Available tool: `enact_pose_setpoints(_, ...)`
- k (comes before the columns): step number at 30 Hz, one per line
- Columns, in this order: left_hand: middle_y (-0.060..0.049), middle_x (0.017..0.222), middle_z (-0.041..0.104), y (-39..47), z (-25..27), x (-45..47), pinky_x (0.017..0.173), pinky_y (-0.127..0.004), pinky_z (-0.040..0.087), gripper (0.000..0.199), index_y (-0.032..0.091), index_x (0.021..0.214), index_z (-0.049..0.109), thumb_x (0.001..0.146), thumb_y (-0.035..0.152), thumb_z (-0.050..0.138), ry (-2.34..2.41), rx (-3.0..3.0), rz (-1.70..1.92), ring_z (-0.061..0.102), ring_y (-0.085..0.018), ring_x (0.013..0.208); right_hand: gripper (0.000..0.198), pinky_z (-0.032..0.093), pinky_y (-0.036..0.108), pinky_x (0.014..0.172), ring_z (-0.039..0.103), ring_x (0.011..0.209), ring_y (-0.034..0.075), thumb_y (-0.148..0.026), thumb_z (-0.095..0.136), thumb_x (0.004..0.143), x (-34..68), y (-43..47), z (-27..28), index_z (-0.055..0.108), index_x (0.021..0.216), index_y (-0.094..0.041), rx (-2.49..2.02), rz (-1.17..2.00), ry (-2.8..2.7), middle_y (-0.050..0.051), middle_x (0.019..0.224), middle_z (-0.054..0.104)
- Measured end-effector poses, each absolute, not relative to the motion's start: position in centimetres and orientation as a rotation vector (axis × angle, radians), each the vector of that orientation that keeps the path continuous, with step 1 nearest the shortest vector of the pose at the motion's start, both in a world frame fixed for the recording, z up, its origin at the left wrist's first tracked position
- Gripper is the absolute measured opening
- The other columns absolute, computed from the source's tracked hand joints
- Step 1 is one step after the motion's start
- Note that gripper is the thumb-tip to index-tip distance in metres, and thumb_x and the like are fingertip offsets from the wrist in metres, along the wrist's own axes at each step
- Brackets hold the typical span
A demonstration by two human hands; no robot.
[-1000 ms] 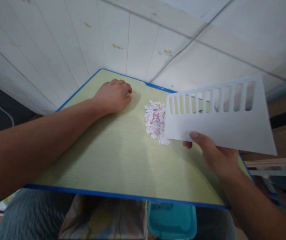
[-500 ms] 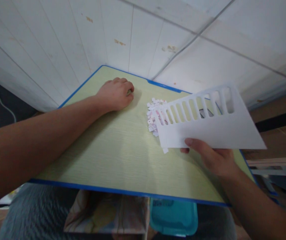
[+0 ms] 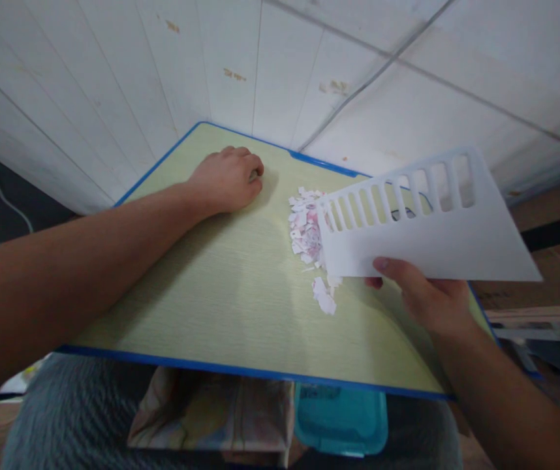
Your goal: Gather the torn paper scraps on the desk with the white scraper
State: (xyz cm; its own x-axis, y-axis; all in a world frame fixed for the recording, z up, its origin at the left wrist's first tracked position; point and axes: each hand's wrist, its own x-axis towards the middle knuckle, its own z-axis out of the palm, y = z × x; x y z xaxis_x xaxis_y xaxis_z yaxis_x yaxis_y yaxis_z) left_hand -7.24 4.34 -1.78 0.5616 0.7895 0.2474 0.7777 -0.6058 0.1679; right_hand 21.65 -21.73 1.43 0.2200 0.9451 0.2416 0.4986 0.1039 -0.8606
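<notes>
My left hand rests curled on the yellow-green tabletop. Its fingers are bent inward, and what they enclose, if anything, is hidden. My right hand grips a flat white sheet with a row of rounded slots by its lower edge, thumb on top. The slots grow larger toward the right. A heap of torn paper scraps, white with pinkish print, lies at the sheet's left end, which hides part of it. A few more scraps lie just below the heap.
White panelled walls stand behind the table, with a grey cable running along them. The table has a blue rim. Below its front edge are a turquoise plastic box and a patterned cloth-like item. Brown cardboard stands at the right.
My right hand has shifted the slotted sheet to the right and slightly up in view. More of the paper heap and the lower scraps now show. My left hand has stayed in place.
</notes>
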Motion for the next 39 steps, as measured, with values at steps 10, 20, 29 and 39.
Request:
enact_pose_setpoints(10, -0.011, 0.146, 0.075, 3.94, -1.45, -7.0, 0.119, -0.058, 0.051, 0.046, 0.03, 0.144, 0.077, 0.106, 0.044, 0.055, 1.377, 2.692, 0.497, 0.062, -0.04, 0.142, 0.038, 0.067, 0.043, 0.075, 0.076, 0.068, 0.027, -0.048, 0.084, 0.099, 21.29, -20.88, 1.76, 0.076, 0.066, -0.031, -1.508, 0.625, -1.567, 0.002, 0.069, 0.078)
enact_pose_setpoints(20, -0.01, 0.138, 0.076, 4.4, -1.93, -6.99, 0.116, -0.059, 0.054, 0.045, 0.035, 0.145, 0.078, 0.107, 0.045, 0.056, 1.382, 2.714, 0.523, 0.064, -0.04, 0.141, 0.029, 0.06, 0.038, 0.052, 0.068, 0.054, 0.024, -0.039, 0.092, 0.086, 21.62, -21.32, 1.95, 0.075, 0.065, -0.028, -1.461, 0.742, -1.474, 0.001, 0.06, 0.073)
enact_pose_setpoints(29, -0.009, 0.148, 0.074, 4.68, -2.22, -6.9, 0.119, -0.058, 0.052, 0.047, 0.034, 0.145, 0.078, 0.104, 0.043, 0.056, 1.395, 2.7, 0.531, 0.063, -0.04, 0.143, 0.03, 0.064, 0.038, 0.058, 0.072, 0.059, 0.024, -0.033, 0.088, 0.091, 21.55, -21.17, 2.06, 0.075, 0.065, -0.029, -1.427, 0.704, -1.503, 0.001, 0.064, 0.073)
enact_pose_setpoints(39, -0.007, 0.138, 0.077, 4.88, -2.4, -6.94, 0.117, -0.059, 0.052, 0.044, 0.037, 0.14, 0.079, 0.104, 0.048, 0.055, 1.375, 2.686, 0.564, 0.062, -0.038, 0.143, 0.029, 0.062, 0.037, 0.055, 0.069, 0.056, 0.024, -0.037, 0.092, 0.082, 21.93, -21.3, 2.18, 0.073, 0.062, -0.027, -1.559, 0.789, -1.458, 0.002, 0.062, 0.074)
